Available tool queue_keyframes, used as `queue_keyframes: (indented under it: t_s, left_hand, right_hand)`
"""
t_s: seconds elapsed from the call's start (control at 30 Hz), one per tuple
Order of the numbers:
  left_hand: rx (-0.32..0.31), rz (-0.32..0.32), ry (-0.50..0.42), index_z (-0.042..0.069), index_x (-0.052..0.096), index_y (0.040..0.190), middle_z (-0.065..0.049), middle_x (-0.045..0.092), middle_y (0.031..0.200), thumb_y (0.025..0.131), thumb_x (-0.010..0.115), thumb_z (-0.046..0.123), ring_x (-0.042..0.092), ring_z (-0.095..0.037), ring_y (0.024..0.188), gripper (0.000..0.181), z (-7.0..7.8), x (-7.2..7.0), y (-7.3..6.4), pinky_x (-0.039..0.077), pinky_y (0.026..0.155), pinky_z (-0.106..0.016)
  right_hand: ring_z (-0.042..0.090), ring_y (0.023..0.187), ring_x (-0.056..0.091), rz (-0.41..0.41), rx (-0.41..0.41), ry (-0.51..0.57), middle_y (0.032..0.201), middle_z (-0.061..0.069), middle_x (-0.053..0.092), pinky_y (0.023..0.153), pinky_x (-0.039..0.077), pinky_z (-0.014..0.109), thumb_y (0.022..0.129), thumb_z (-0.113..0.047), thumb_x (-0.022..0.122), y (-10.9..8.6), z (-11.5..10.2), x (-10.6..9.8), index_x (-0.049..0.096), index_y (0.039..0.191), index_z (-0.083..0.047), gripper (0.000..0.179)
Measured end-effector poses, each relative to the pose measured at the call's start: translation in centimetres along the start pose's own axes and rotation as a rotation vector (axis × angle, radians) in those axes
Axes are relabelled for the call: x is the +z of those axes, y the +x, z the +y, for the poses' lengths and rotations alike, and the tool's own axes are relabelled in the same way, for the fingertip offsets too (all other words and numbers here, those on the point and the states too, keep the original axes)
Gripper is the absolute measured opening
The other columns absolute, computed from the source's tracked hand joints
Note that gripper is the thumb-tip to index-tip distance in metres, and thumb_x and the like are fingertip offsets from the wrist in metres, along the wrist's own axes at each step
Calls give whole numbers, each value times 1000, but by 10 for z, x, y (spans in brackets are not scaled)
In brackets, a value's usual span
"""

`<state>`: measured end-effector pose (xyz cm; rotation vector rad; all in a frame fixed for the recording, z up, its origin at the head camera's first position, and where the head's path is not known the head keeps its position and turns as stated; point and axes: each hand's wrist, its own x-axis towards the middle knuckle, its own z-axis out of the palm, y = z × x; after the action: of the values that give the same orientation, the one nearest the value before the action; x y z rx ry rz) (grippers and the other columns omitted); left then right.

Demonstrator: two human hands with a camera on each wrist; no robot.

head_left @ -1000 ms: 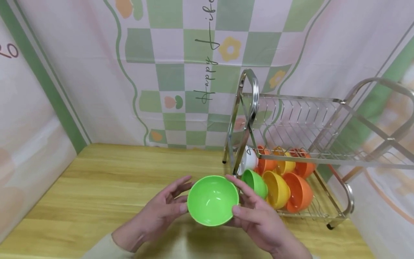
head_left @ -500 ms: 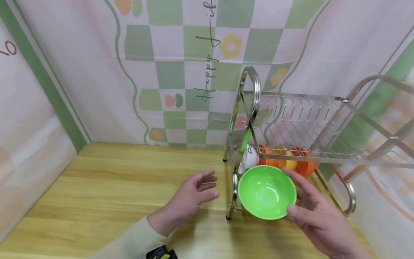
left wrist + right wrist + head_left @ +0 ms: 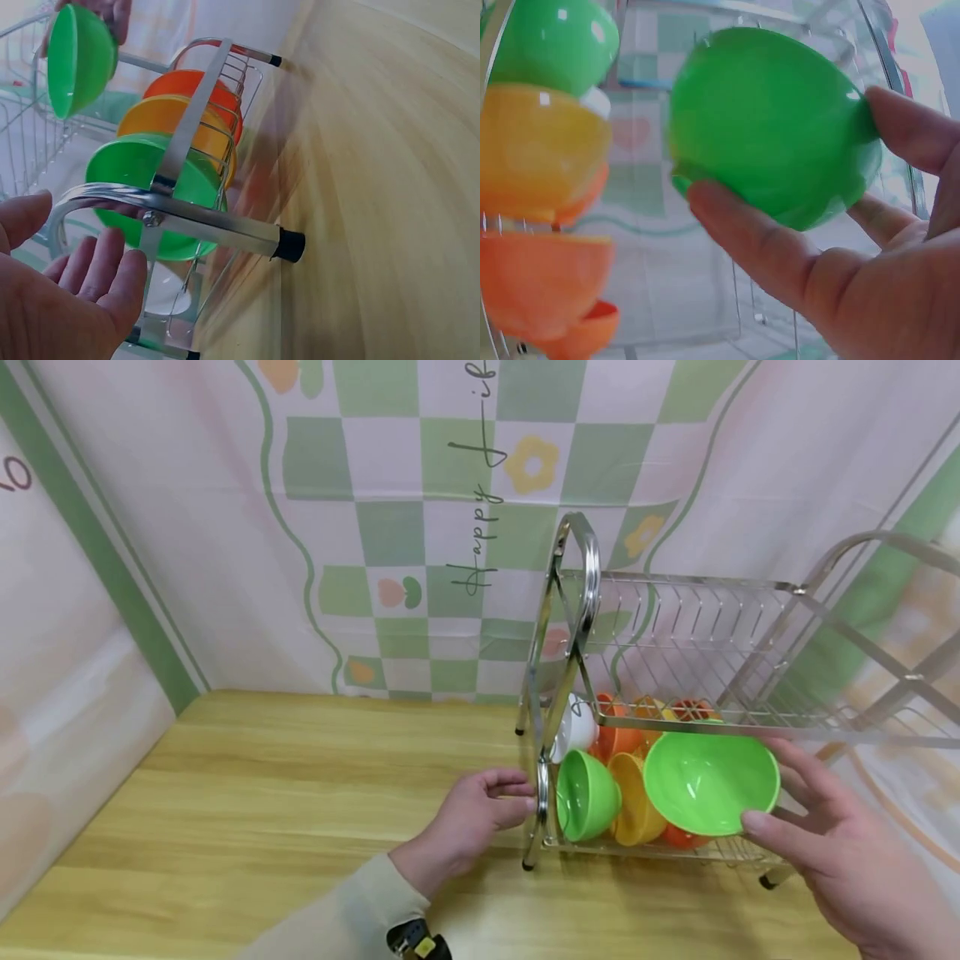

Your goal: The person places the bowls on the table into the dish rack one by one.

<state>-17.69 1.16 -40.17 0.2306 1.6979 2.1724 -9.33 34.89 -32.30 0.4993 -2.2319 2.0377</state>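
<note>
My right hand (image 3: 847, 835) grips a green bowl (image 3: 712, 783) by its right side, thumb on the near rim. The bowl hangs tilted in front of the dish rack's lower tier, its hollow facing the head camera. My left hand (image 3: 483, 814) reaches to the rack's left end post (image 3: 542, 793), fingers nearly straight; whether they touch the metal is unclear. Inside the lower tier, a second green bowl (image 3: 588, 795) stands on its side beside a yellow bowl (image 3: 632, 802). An orange bowl (image 3: 202, 94) follows them, mostly covered by the held bowl in the head view.
Behind the front row are a white bowl (image 3: 577, 731), an orange bowl (image 3: 617, 739) and others partly hidden. The metal dish rack (image 3: 588, 585) has a wire upper tier above the bowls. Wooden tabletop (image 3: 300, 810) extends left; a patterned curtain (image 3: 457, 535) hangs behind.
My right hand has carried the green bowl rightward from mid-table to the rack. My left hand has come off the bowl and moved right to the rack's left end.
</note>
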Motion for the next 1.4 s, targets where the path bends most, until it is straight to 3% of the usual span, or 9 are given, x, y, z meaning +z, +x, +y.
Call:
queue_keyframes:
  t_s: [0.17,0.33,0.43,0.5,0.57,0.7,0.77,0.83,1.4]
  left_hand:
    - [-6,13,-60,-5,63,120,-13,67,104,84,72,-7,68,-23,91,38,-3,6,2,57,89,-38]
    - [-4,47,-62,-4,66,114,-13,66,98,83,72,-10,68,-22,85,32,-3,11,3,59,82,-34]
    - [-9,66,-44,-3,67,112,-12,65,95,82,73,-9,67,-21,83,31,-3,13,4,60,80,-34]
    - [-13,73,-29,-2,67,112,-11,65,94,83,73,-8,67,-20,82,30,-3,13,4,60,79,-34]
    - [-16,76,-17,0,67,112,-10,65,94,83,73,-7,67,-20,81,30,-3,14,4,60,79,-34]
    - [-13,82,11,2,68,113,-9,65,93,83,74,-5,66,-20,81,31,-4,14,4,60,78,-34]
    - [-10,85,20,2,68,112,-9,65,93,83,74,-5,66,-19,80,30,-4,14,4,60,77,-34]
    - [-7,86,31,2,68,111,-9,64,92,83,75,-5,65,-19,79,29,-4,15,5,60,77,-34]
    - [12,102,91,3,68,103,-7,63,87,84,75,-4,62,-17,76,21,-6,17,4,60,72,-32]
  right_hand:
    - [9,103,65,61,88,-207,156,1,26,76,51,15,94,18,52,-4,-2,-12,29,158,-20,78]
    - [-9,105,50,146,205,-601,165,2,-2,69,47,8,96,-3,65,-7,-7,-23,17,160,-33,86]
    - [20,117,58,188,261,-776,163,14,-9,63,55,17,94,-15,71,-8,-10,-26,9,161,-33,93]
    - [51,119,50,188,252,-824,162,20,-7,62,60,28,93,-14,72,-7,-11,-26,9,161,-27,94]
    - [70,114,36,182,194,-888,161,25,1,65,59,22,90,-9,74,-5,-9,-26,14,161,-18,93]
    - [66,123,33,162,69,-1020,157,34,14,81,58,32,81,1,78,-3,-5,-26,27,157,-7,92]
    - [65,125,31,167,40,-1090,153,38,18,88,51,57,77,0,80,-1,-1,-25,32,156,-8,93]
    - [68,119,33,167,54,-1143,150,41,20,81,34,80,76,-2,81,0,3,-23,33,156,-9,93]
    - [72,117,26,58,203,-1159,151,41,13,81,25,85,78,-3,78,11,44,-35,26,157,-9,95]
